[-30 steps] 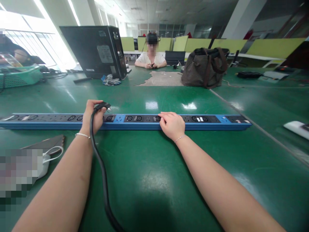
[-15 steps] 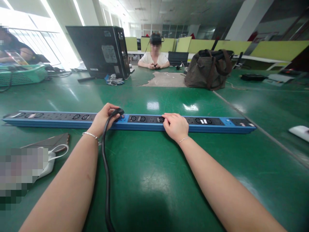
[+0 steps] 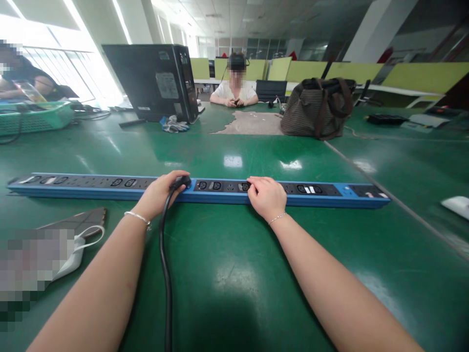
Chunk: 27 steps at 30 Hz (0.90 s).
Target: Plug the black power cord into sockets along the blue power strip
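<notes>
A long blue power strip [image 3: 220, 197] with black sockets lies across the green table in front of me. My left hand [image 3: 161, 193] is closed around a black plug [image 3: 181, 182], which sits at the strip's blue section left of the middle. From the plug a thick black cable [image 3: 165, 264] runs down toward the bottom edge. To the right, my right hand [image 3: 267, 197] rests on the strip with its fingers bent over the top, gripping it. Whether the plug is fully seated in a socket is hidden by my fingers.
At the back stand a black computer case [image 3: 146, 83] and a brown bag [image 3: 311, 110], with gloves [image 3: 174, 124] by the case. A green basket [image 3: 36, 117] is far left. A person [image 3: 236, 93] sits opposite; another is at the left edge. A phone-like white object lies right.
My left hand has moved slightly down and right with the plug, which now sits lower against the strip. The whole view has shifted slightly.
</notes>
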{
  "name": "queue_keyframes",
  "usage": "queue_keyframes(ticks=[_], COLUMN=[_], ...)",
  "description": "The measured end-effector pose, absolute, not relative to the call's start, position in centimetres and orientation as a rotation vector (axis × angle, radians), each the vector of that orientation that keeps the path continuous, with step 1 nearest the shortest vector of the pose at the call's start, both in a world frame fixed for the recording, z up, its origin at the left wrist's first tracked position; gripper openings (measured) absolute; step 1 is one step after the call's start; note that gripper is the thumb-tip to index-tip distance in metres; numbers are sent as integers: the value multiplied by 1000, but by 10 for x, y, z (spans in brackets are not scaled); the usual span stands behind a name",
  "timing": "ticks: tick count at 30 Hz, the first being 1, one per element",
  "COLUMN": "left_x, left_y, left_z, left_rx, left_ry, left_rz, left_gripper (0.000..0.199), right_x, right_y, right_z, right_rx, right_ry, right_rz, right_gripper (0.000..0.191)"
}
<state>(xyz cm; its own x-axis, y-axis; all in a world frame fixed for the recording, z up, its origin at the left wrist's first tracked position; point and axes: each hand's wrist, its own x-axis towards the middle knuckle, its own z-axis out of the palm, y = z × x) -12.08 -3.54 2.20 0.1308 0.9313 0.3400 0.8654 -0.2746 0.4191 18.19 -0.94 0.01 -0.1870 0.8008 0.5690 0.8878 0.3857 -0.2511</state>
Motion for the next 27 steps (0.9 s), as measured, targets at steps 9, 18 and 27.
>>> queue_keyframes(ticks=[9, 18, 27], left_x=[-114, -113, -100], left_y=[-40, -42, -41], left_z=[12, 9, 10], left_rx=[2512, 2628, 2533], left_ry=[1781, 1817, 1965], left_rz=[829, 810, 877], left_gripper=[44, 46, 41], right_x=[182, 181, 176], right_y=[-10, -10, -16], right_z=[1, 1, 0], right_rx=[-1462, -1470, -1524], right_ry=[-2023, -2029, -2032], right_rz=[-167, -162, -193], right_gripper=[33, 33, 33])
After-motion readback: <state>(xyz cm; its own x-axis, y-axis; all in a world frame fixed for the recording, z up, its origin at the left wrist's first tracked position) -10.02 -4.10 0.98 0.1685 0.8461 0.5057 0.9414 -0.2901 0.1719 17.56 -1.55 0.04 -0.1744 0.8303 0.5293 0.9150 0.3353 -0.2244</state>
